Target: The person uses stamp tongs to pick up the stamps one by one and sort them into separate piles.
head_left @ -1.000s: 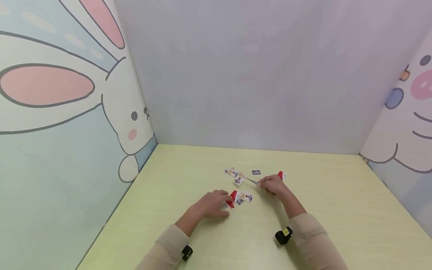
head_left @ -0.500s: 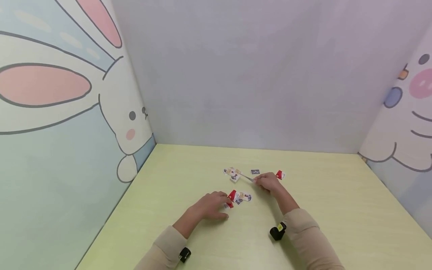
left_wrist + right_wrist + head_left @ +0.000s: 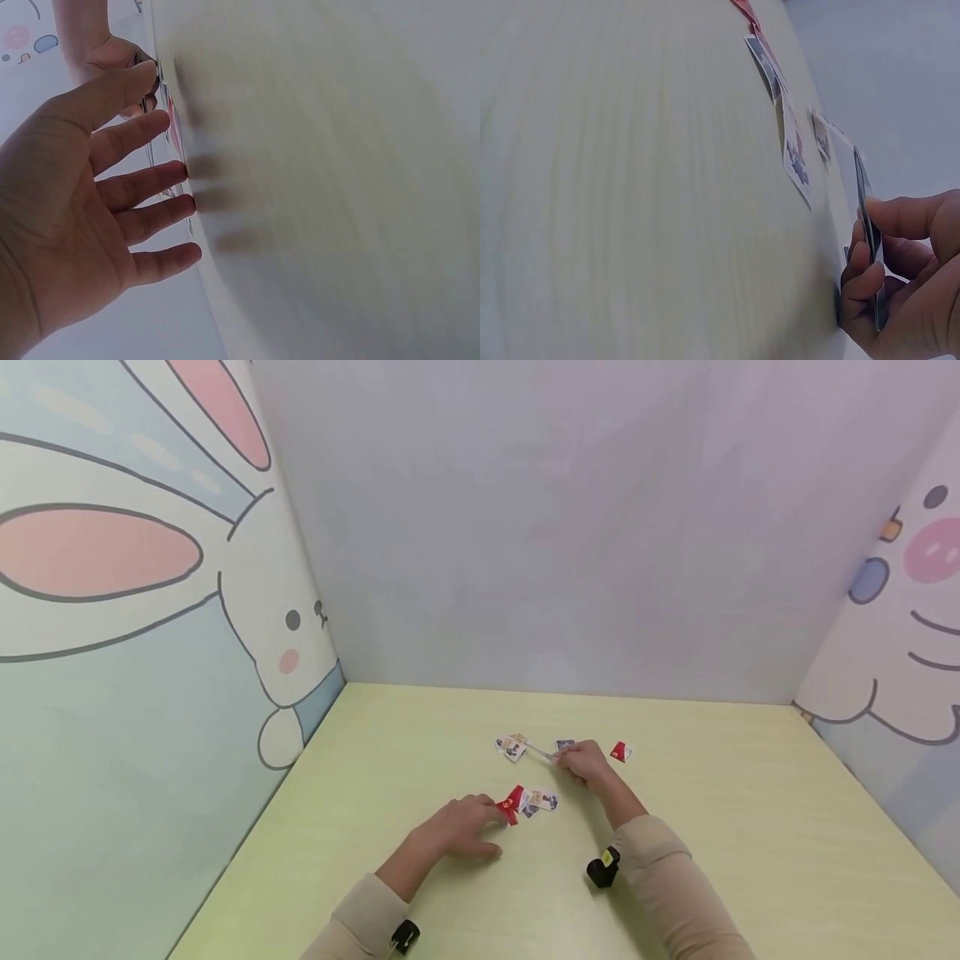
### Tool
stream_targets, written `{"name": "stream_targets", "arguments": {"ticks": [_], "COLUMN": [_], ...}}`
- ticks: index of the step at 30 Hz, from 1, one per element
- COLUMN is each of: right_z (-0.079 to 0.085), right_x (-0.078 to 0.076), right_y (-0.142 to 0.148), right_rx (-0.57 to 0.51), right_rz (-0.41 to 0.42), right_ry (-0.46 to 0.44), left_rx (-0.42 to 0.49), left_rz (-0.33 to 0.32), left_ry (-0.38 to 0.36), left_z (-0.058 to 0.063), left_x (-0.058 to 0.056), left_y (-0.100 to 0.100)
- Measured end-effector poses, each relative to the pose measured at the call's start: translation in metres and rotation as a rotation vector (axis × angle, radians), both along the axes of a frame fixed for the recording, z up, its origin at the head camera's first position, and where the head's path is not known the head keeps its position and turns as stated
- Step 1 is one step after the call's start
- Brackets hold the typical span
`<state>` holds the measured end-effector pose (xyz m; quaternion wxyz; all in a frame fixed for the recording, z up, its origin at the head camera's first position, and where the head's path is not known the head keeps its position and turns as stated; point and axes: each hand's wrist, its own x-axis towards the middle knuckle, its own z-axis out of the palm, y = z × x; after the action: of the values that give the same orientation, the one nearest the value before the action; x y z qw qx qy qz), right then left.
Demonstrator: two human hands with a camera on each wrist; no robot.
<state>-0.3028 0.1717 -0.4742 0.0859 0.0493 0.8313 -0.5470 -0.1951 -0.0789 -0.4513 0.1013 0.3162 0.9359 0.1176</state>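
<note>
My right hand (image 3: 587, 762) pinches silver tweezers (image 3: 542, 752) between thumb and fingers. Their tips point left and reach a far cluster of small paper cutouts (image 3: 514, 749). In the right wrist view the tweezers (image 3: 865, 196) stand edge-on against the thumb. My left hand (image 3: 467, 828) has its fingers stretched out, fingertips on the table beside a red cutout (image 3: 507, 807). The left wrist view shows this hand (image 3: 82, 187) with fingers spread. Just right of the red piece, printed cutouts (image 3: 546, 801) overlap one another.
A dark printed card (image 3: 564, 744) lies partly behind my right hand. Farther right is a red and white cutout (image 3: 620, 751). The pale wooden table (image 3: 750, 827) ends at a grey back wall (image 3: 555, 527) and at side walls with cartoon animals.
My right hand and the tweezers have moved left. A white printed cutout has shifted left and up, onto the far cluster. My left hand has drawn back slightly, showing more of the red cutout.
</note>
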Motion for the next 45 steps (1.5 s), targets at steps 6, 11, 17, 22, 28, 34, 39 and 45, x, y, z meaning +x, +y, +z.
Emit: {"name": "stream_targets", "arguments": {"ticks": [6,11,17,22,28,34,39,45], "right_z": [0.006,0.006,0.003,0.007,0.008,0.006,0.005,0.007], "right_x": [0.000,0.000,-0.003,0.000,0.004,0.005,0.013,0.029], "right_y": [-0.002,-0.002,-0.006,-0.003,0.002,0.003,0.007,0.010], "right_rx": [-0.011,-0.002,0.030,0.034,0.041,0.034,0.059,0.083], "right_rz": [-0.020,-0.030,-0.055,-0.077,-0.109,-0.109,-0.093,-0.053], "right_ry": [-0.005,-0.012,-0.030,-0.031,-0.022,-0.008,-0.024,0.002], "left_rx": [-0.009,0.005,0.016,0.038,0.036,0.032,0.037,0.037], "left_rz": [-0.003,-0.004,-0.004,0.005,0.022,0.024,0.012,-0.001], "left_ry": [-0.001,-0.010,-0.018,-0.024,-0.035,-0.043,-0.030,-0.024], "left_z": [-0.001,-0.004,-0.006,-0.005,-0.003,-0.001,-0.002,-0.002], "left_x": [-0.001,-0.001,-0.003,-0.004,-0.002,-0.001,-0.001,-0.001], "left_y": [0.000,0.000,-0.002,0.000,0.005,0.006,0.007,0.006]}}
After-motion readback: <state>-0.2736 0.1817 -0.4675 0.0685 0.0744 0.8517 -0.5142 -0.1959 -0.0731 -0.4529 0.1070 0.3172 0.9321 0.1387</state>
